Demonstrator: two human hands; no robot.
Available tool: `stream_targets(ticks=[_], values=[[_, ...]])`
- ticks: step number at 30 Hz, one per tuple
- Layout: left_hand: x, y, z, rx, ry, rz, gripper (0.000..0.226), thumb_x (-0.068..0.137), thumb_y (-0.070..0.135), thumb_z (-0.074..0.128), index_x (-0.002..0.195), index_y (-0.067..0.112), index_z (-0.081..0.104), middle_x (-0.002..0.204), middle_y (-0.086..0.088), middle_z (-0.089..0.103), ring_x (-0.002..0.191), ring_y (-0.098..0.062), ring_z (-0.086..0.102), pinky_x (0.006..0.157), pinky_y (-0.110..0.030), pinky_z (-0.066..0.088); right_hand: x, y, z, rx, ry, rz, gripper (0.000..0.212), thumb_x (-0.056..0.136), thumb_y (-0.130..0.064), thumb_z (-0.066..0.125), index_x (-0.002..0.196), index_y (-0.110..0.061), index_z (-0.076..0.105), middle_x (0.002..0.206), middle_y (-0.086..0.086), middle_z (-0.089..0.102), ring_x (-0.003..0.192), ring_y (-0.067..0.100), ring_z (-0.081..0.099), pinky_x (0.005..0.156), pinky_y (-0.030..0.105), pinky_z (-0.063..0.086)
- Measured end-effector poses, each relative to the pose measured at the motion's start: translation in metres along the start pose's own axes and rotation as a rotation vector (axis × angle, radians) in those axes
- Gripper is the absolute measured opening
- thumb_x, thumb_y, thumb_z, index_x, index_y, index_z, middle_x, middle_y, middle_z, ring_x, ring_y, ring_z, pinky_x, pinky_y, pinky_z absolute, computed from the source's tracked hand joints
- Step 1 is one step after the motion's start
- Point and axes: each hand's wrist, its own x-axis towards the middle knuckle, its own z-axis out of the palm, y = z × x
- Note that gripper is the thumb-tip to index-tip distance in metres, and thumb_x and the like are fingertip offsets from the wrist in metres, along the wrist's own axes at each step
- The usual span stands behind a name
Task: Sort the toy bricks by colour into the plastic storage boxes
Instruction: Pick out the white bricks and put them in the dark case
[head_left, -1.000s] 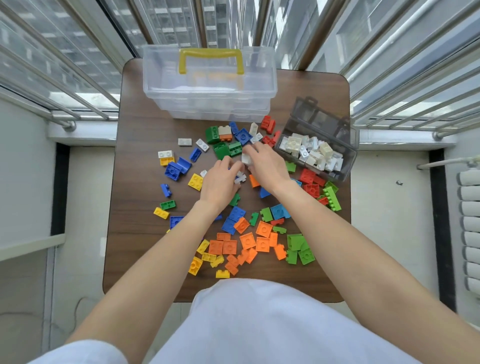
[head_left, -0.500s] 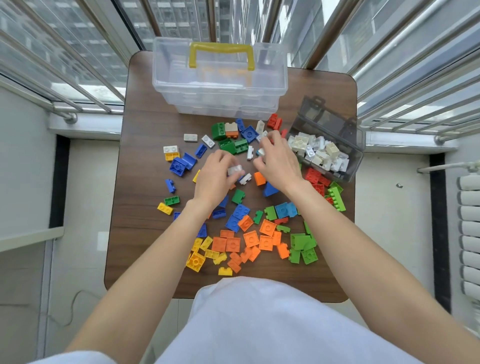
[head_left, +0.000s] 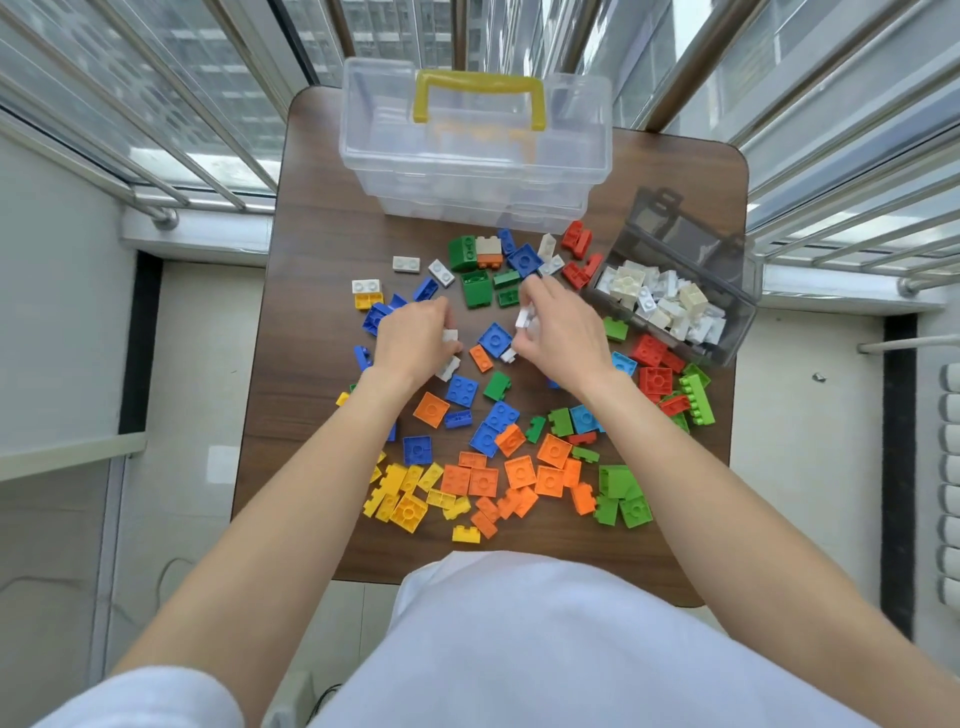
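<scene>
Loose toy bricks in blue, orange, yellow, green, red and white lie scattered over the brown table (head_left: 317, 249). My left hand (head_left: 413, 340) grips a white brick (head_left: 450, 335) at the middle left of the pile. My right hand (head_left: 563, 332) pinches another white brick (head_left: 523, 317) just right of centre. A small white brick (head_left: 508, 355) lies under its fingers. The grey open box (head_left: 727, 332) at the right holds several white bricks.
A big clear storage box (head_left: 472, 156) with a yellow handle (head_left: 479, 91) stands shut at the table's far edge. White bricks (head_left: 406, 264) lie loose at the far left. Orange bricks (head_left: 519, 475) and yellow bricks (head_left: 408, 496) cluster near the front edge. Railings surround the table.
Both hands have drawn apart a little, the left one moving left with its white brick. The right hand now pinches a white brick nearer the grey box.
</scene>
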Motion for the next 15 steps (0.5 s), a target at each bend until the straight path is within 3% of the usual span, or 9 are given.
stream_targets(ticks=[3, 9, 15], values=[[0.002, 0.002, 0.0, 0.042, -0.036, 0.026, 0.028, 0.084, 0.032, 0.068, 0.101, 0.013, 0.057, 0.103, -0.007, 0.065, 0.094, -0.028, 0.06, 0.07, -0.036, 0.045, -0.02, -0.007, 0.007, 0.021, -0.103, -0.001, 0.037, 0.081, -0.018, 0.058, 0.116, -0.012, 0.054, 0.103, 0.009, 0.047, 0.074, 0.025, 0.047, 0.057, 0.029, 0.032], [-0.004, -0.003, 0.002, 0.001, -0.043, 0.057, 0.031, 0.084, 0.037, 0.066, 0.109, 0.021, 0.062, 0.113, -0.002, 0.061, 0.099, -0.026, 0.06, 0.069, -0.034, 0.046, -0.023, -0.009, 0.026, -0.177, -0.178, -0.007, 0.032, 0.087, -0.015, 0.061, 0.117, -0.009, 0.051, 0.12, 0.013, 0.047, 0.103, 0.031, 0.047, 0.063, 0.036, 0.046], [-0.009, -0.007, 0.001, -0.037, -0.029, 0.031, 0.028, 0.085, 0.032, 0.067, 0.109, 0.017, 0.066, 0.111, -0.007, 0.062, 0.1, -0.027, 0.059, 0.077, -0.037, 0.048, -0.017, -0.01, 0.029, -0.264, -0.156, -0.053, 0.032, 0.091, -0.018, 0.056, 0.122, -0.012, 0.05, 0.106, 0.006, 0.062, 0.102, 0.03, 0.048, 0.055, 0.035, 0.038]])
